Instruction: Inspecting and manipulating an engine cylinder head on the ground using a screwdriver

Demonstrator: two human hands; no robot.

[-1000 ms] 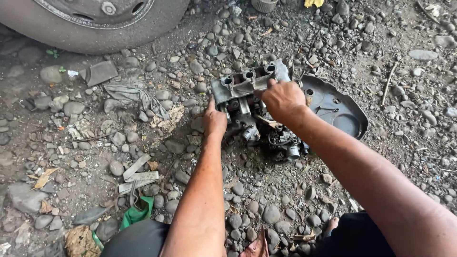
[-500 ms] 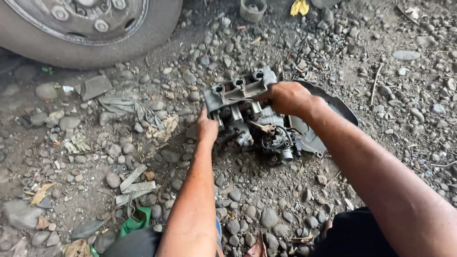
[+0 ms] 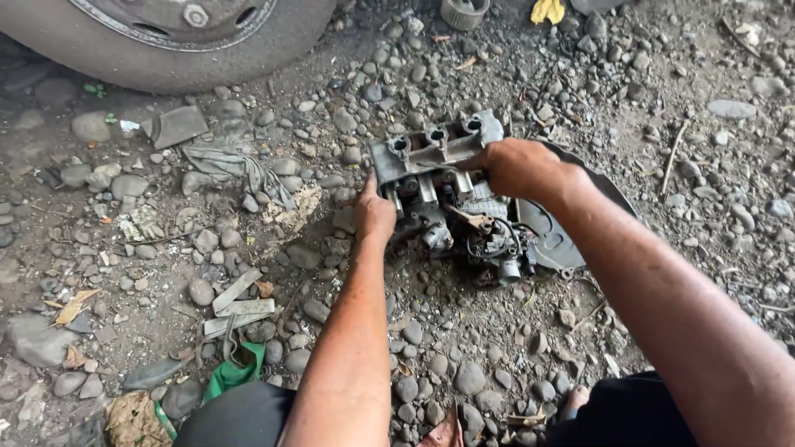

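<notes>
- We see a gravel ground of grey stones and dirt, and we place everything by the metal engine part lying on it just above the middle of the view.
- Far to the upper left of the engine part, a tyre with a metal wheel fills the top corner.
- Left of the engine part lie a flat dark scrap and a crumpled grey rag, both on the stones and well apart from it.
- Below and left of the engine part we see pale flat strips and, lower still, a green scrap.
- Our left hand presses against the lower left side of the engine part, fingers closed onto its edge; we cannot tell how firmly it grips.
- The engine part is grey and grimy, with round holes along its upper bar and wires and small fittings tangled at its lower right.
- Our right hand is wrapped over the right end of the upper bar, fingers curled around it.
- Behind the engine part on the right, touching it, lies a dark curved metal cover.
- Above the engine part at the top edge we see a small round ribbed cap and a yellow scrap.
</notes>
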